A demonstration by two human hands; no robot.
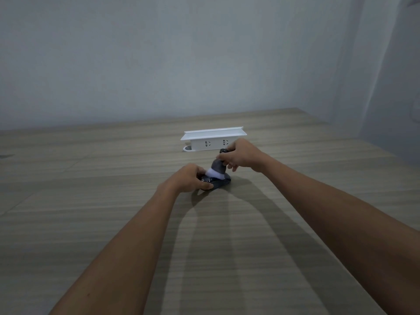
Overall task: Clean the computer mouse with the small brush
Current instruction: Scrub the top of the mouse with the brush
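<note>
**Brush on mouse, both hands at work**

One wood-grain table (91, 223) fills the lower part of the view, meeting a pale wall behind. On it stands one white power strip (212, 139), a long box with a flat lip on top and two sockets showing on its near face; it serves as the landmark here.

Just in front of the power strip, nearer the person, lies the single computer mouse (221, 181). It is dark grey to black, low and rounded, resting on the table. Its long axis seems to run left to right, roughly parallel to the power strip; which end is the front cannot be told.

The left hand (187, 178) grips the mouse's left end, fingers curled around it and thumb pressing from the near side.

One small brush (218, 168) stands tilted on the mouse: a dark handle, a grey flaring body and white bristles touching the mouse's top. The right hand (242, 154), between mouse and power strip, pinches the handle with its fingers closed around it.
</note>
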